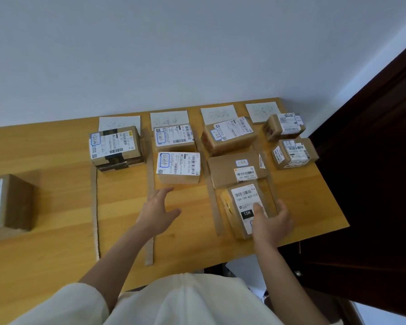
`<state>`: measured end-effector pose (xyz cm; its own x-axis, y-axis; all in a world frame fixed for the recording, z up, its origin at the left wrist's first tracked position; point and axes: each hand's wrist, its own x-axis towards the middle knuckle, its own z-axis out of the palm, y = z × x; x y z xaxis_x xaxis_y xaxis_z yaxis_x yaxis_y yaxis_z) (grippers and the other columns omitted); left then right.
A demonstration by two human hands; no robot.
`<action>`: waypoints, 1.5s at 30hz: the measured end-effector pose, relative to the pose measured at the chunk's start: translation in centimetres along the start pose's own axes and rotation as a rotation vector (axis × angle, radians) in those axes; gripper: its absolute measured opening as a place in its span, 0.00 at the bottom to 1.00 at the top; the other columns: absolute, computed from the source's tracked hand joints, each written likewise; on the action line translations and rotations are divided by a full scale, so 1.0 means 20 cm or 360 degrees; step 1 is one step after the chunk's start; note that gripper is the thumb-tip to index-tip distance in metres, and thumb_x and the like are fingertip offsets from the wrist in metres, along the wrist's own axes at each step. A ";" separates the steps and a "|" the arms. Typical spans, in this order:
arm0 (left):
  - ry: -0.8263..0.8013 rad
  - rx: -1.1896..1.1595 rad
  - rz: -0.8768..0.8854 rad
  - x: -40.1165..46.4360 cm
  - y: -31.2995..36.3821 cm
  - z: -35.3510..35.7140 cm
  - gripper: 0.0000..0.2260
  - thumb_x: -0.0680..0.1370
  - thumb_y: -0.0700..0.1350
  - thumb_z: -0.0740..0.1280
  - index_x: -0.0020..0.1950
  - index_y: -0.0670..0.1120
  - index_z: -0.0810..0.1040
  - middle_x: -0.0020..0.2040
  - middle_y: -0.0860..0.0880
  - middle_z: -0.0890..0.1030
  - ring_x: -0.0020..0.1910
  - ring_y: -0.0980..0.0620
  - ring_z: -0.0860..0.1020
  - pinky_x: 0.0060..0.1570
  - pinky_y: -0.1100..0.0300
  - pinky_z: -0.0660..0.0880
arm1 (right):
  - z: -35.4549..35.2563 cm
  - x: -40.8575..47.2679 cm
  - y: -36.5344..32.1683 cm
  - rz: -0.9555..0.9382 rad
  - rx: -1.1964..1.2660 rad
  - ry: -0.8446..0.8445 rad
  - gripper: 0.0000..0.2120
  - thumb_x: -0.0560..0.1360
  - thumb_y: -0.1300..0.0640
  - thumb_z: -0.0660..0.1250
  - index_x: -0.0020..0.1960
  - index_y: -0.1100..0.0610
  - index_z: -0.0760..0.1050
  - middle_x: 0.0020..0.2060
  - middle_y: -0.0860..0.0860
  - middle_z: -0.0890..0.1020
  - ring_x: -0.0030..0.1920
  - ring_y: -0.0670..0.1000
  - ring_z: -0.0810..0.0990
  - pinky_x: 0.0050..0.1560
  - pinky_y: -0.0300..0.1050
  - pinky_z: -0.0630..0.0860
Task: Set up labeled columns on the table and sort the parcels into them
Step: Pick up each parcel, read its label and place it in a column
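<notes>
a plain pale grey wall (174, 48) rises behind the tabletop; a dark brown wooden door (373, 184) stands right of that wall.

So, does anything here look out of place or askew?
One parcel sits alone at the table's left edge, outside the taped columns. The parcel under the right hand, marked 15H, lies skewed in the third column. The left hand hovers open.

Four paper labels (169, 119) line the counter's (56, 242) far edge, their handwriting too faint to read. Tape strips (149, 195) divide the columns, which hold eight brown parcels (178, 167). Another parcel (8, 202) sits far left, outside them.
</notes>
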<state>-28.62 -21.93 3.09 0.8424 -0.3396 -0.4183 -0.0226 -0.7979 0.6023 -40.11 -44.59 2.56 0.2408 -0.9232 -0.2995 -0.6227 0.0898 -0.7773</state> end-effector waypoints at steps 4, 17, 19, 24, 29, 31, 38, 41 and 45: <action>0.0098 -0.0048 -0.0059 -0.03 -0.12 -0.10 0.26 0.76 0.50 0.69 0.72 0.53 0.67 0.72 0.50 0.68 0.69 0.49 0.68 0.63 0.53 0.70 | 0.12 -0.18 -0.19 -0.0401 0.0082 -0.0252 0.13 0.75 0.53 0.70 0.59 0.49 0.75 0.59 0.47 0.76 0.61 0.49 0.73 0.55 0.47 0.73; 0.0733 -0.0337 -0.0343 -0.21 -0.89 -0.59 0.16 0.76 0.46 0.68 0.64 0.51 0.76 0.62 0.52 0.78 0.63 0.51 0.74 0.55 0.60 0.70 | 1.01 -1.06 -0.41 -0.0677 -0.0941 -0.1918 0.17 0.77 0.46 0.65 0.63 0.50 0.74 0.56 0.46 0.77 0.56 0.47 0.76 0.51 0.40 0.71; 0.0895 -0.0405 -0.0354 -0.24 -1.02 -0.67 0.15 0.76 0.43 0.68 0.62 0.49 0.76 0.58 0.52 0.79 0.60 0.51 0.76 0.53 0.61 0.70 | 1.12 -1.19 -0.43 -0.0670 -0.1004 -0.2020 0.18 0.78 0.47 0.64 0.65 0.51 0.72 0.55 0.46 0.75 0.55 0.47 0.74 0.50 0.40 0.69; 0.1307 -0.0522 -0.0494 -0.32 -1.31 -0.85 0.14 0.75 0.38 0.68 0.60 0.46 0.76 0.54 0.51 0.78 0.56 0.48 0.75 0.54 0.57 0.71 | 1.37 -1.46 -0.41 -0.0608 -0.1031 -0.2118 0.16 0.77 0.47 0.65 0.62 0.51 0.73 0.56 0.49 0.78 0.56 0.51 0.78 0.53 0.43 0.73; 0.1475 -0.0560 -0.0621 -0.37 -1.53 -0.95 0.20 0.74 0.37 0.68 0.65 0.44 0.72 0.60 0.46 0.74 0.62 0.45 0.70 0.60 0.50 0.70 | 1.56 -1.64 -0.36 -0.0495 -0.0970 -0.2115 0.16 0.77 0.48 0.65 0.63 0.51 0.74 0.58 0.50 0.79 0.58 0.53 0.79 0.59 0.49 0.75; 0.1447 -0.0622 -0.0705 -0.38 -1.60 -0.97 0.22 0.75 0.39 0.68 0.67 0.44 0.70 0.63 0.44 0.73 0.64 0.44 0.68 0.63 0.49 0.68 | 1.61 -1.71 -0.34 -0.0447 -0.0938 -0.2095 0.16 0.77 0.51 0.64 0.64 0.53 0.74 0.60 0.51 0.79 0.60 0.54 0.79 0.59 0.49 0.74; 0.1166 -0.0953 -0.0827 -0.37 -1.72 -0.98 0.25 0.80 0.51 0.63 0.75 0.48 0.63 0.70 0.48 0.71 0.70 0.49 0.67 0.68 0.48 0.66 | 1.73 -1.85 -0.32 -0.0321 -0.0883 -0.2025 0.19 0.78 0.52 0.65 0.68 0.54 0.72 0.63 0.52 0.78 0.61 0.56 0.78 0.60 0.50 0.73; 0.1029 -0.1126 -0.0862 -0.35 -1.72 -0.99 0.26 0.80 0.54 0.61 0.77 0.48 0.60 0.71 0.48 0.71 0.70 0.49 0.68 0.66 0.52 0.67 | 1.75 -1.89 -0.31 -0.0304 -0.0906 -0.2011 0.24 0.78 0.50 0.64 0.72 0.56 0.67 0.67 0.52 0.75 0.63 0.56 0.77 0.62 0.51 0.73; 0.0970 -0.1207 -0.0870 -0.34 -1.72 -1.00 0.25 0.81 0.53 0.60 0.76 0.48 0.61 0.70 0.47 0.71 0.69 0.49 0.69 0.61 0.57 0.66 | 1.76 -1.93 -0.31 -0.0295 -0.0890 -0.2008 0.28 0.78 0.49 0.64 0.75 0.55 0.63 0.69 0.50 0.73 0.60 0.50 0.74 0.64 0.50 0.71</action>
<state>-22.83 17.80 -1.07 0.7665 0.4313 -0.4759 0.5911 -0.1841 0.7853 -19.29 3.56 -0.56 0.6666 0.0786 -0.7413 -0.6477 -0.4313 -0.6281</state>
